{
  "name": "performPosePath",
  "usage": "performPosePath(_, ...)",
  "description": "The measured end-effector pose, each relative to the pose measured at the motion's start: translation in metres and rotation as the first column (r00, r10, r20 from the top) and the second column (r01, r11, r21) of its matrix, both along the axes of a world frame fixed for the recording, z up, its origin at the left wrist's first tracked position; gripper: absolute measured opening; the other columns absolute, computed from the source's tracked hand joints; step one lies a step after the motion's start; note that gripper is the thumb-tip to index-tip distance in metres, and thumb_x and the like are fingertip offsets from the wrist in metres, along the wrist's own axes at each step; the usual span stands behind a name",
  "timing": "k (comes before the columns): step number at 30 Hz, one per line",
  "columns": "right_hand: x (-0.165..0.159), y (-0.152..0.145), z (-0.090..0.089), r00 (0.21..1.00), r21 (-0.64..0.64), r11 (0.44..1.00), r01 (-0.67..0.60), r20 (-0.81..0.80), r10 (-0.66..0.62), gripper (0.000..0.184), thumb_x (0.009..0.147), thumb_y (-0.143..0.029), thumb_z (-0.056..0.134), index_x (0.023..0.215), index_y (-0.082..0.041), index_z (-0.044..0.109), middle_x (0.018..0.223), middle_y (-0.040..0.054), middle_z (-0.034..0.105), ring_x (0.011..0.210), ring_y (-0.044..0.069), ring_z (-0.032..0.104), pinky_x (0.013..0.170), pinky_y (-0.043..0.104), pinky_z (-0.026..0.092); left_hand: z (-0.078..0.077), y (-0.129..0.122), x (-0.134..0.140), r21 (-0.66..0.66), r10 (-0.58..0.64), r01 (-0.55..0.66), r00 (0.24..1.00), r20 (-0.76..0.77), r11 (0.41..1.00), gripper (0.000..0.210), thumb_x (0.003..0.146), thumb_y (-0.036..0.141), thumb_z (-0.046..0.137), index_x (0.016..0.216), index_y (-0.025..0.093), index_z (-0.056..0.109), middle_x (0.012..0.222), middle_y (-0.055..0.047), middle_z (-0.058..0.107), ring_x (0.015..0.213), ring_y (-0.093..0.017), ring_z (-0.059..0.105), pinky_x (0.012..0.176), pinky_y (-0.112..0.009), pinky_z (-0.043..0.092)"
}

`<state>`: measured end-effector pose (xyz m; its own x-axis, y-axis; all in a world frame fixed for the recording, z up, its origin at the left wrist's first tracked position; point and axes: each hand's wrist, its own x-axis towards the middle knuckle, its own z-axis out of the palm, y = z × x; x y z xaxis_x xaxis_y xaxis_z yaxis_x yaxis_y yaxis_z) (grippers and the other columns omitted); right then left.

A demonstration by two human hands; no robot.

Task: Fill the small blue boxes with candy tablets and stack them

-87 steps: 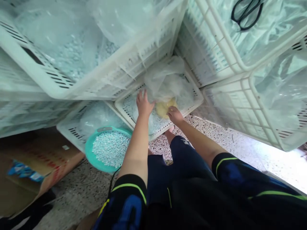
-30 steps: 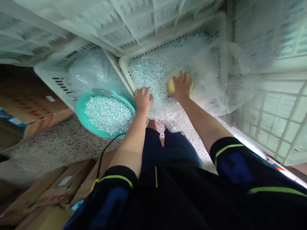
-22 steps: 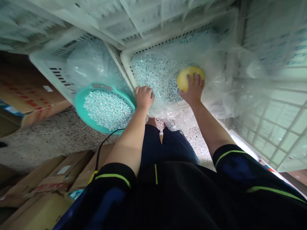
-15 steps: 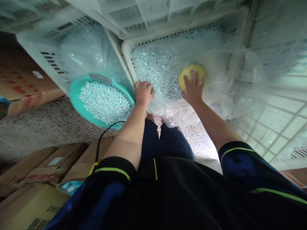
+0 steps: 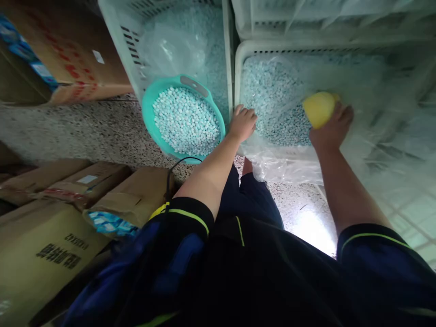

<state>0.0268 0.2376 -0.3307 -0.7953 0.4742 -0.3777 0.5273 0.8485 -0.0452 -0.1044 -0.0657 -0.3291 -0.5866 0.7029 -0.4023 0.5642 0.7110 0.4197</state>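
Observation:
My right hand (image 5: pixel 332 127) grips a small rounded yellow bowl (image 5: pixel 319 109), tilted over the pale blue pellets (image 5: pixel 289 113) in the right-hand white crate (image 5: pixel 239 77). Its inside is turned away from view. My left hand (image 5: pixel 243 122) is closed over the near left corner of that crate's rim, fingers curled inward. Just left of it, a turquoise basin (image 5: pixel 148 106) full of similar pale pellets (image 5: pixel 187 120) sits tilted at the near end of another white crate (image 5: pixel 116 41). Clear plastic sheeting (image 5: pixel 272 168) lines the right-hand crate and hangs over its front edge.
Cardboard boxes (image 5: pixel 112 195) stand at the lower left, some holding blue packets (image 5: pixel 112 222). A larger open carton (image 5: pixel 75 54) is at the upper left. Another crate (image 5: pixel 327 20) rises behind. A black cord (image 5: pixel 168 181) runs beside my left arm.
My view has swung left, so the crates appear farther right. My right hand has gone from lying on top of the yellow bowl to gripping its right side, and the bowl has tipped.

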Motion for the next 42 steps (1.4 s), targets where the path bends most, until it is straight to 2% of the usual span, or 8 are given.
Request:
performPosePath(3,-0.003,-0.02,0.005,0.997,0.006,0.998,-0.061,0.051,0.061,0.103,0.069,-0.021,0.073,0.156,0.002,0.023,0.17,0.0344,0.018,0.162,0.044,0.014,0.134,0.061,0.019,0.002,-0.001,0.001,-0.004,-0.009,0.009,1.0,-0.01,1.0,0.026,0.1,0.015,0.054,0.117,0.015,0.075,0.13,-0.015,0.072,0.125,-0.032,0.064,0.127,-0.056,0.034)
performPosePath(13,-0.022,0.01,0.006,0.952,-0.061,0.962,0.265,0.177,-0.251,0.106,0.052,-0.008,0.078,0.151,-0.013,0.039,0.146,0.0271,0.052,0.134,0.039,0.05,0.12,0.056,0.039,0.006,0.001,0.002,-0.001,-0.033,0.033,0.999,0.012,0.999,0.032,0.104,0.012,0.047,0.116,0.013,0.076,0.124,-0.015,0.073,0.126,-0.029,0.064,0.128,-0.052,0.036)
performPosePath(18,-0.028,-0.024,0.0,0.751,-0.508,0.617,0.601,0.096,-0.653,0.081,0.045,-0.005,0.074,0.121,-0.023,0.054,0.128,0.0078,0.062,0.118,0.026,0.057,0.118,0.047,0.043,0.008,0.003,0.002,0.025,-0.022,0.021,1.0,0.02,0.999,0.033,0.105,0.012,0.045,0.117,0.012,0.075,0.124,-0.015,0.073,0.127,-0.03,0.064,0.129,-0.051,0.034)
performPosePath(23,-0.019,-0.054,-0.009,0.583,-0.682,0.348,0.643,0.142,-0.8,0.063,0.056,-0.013,0.058,0.117,-0.027,0.048,0.112,-0.0019,0.067,0.098,0.014,0.065,0.094,0.032,0.059,0.006,0.005,0.002,0.048,0.01,-0.013,0.998,0.057,0.999,0.027,0.101,0.013,0.053,0.12,0.013,0.072,0.127,-0.016,0.072,0.128,-0.03,0.063,0.13,-0.052,0.033)
performPosePath(30,0.014,-0.075,-0.037,0.445,-0.804,0.003,0.595,0.327,-0.834,0.048,0.06,-0.026,0.044,0.106,-0.028,0.058,0.09,-0.0024,0.071,0.094,0.02,0.073,0.09,0.047,0.066,-0.003,0.002,0.001,0.066,0.032,-0.034,0.999,0.025,0.997,0.025,0.099,0.014,0.056,0.119,0.016,0.071,0.126,-0.013,0.072,0.125,-0.029,0.064,0.129,-0.053,0.034)
performPosePath(35,0.02,-0.043,-0.051,0.504,-0.825,0.16,0.541,0.166,-0.847,0.057,0.053,-0.017,0.049,0.108,-0.026,0.06,0.102,-0.002,0.072,0.105,0.018,0.07,0.11,0.045,0.057,-0.005,0.001,0.0,0.052,0.035,-0.034,0.999,-0.013,0.998,0.022,0.098,0.015,0.057,0.115,0.015,0.072,0.125,-0.014,0.072,0.122,-0.029,0.065,0.128,-0.053,0.034)
performPosePath(40,0.021,0.009,-0.057,0.852,-0.546,0.721,0.427,-0.026,-0.524,0.049,0.06,-0.012,0.052,0.106,-0.02,0.067,0.115,0.008,0.073,0.118,0.024,0.065,0.119,0.047,0.047,-0.009,0.0,-0.002,0.059,0.022,-0.019,0.998,-0.053,0.998,0.018,0.097,0.016,0.058,0.106,0.017,0.073,0.119,-0.014,0.074,0.116,-0.03,0.066,0.127,-0.053,0.035)
performPosePath(42,0.023,0.016,-0.061,0.877,-0.446,0.787,0.427,-0.008,-0.481,0.041,0.064,-0.012,0.052,0.102,-0.018,0.067,0.113,0.0108,0.073,0.118,0.027,0.065,0.119,0.051,0.046,-0.011,-0.001,-0.002,0.077,0.03,-0.025,0.997,-0.065,0.997,0.019,0.097,0.016,0.056,0.103,0.021,0.073,0.116,-0.012,0.075,0.114,-0.029,0.066,0.126,-0.052,0.036)
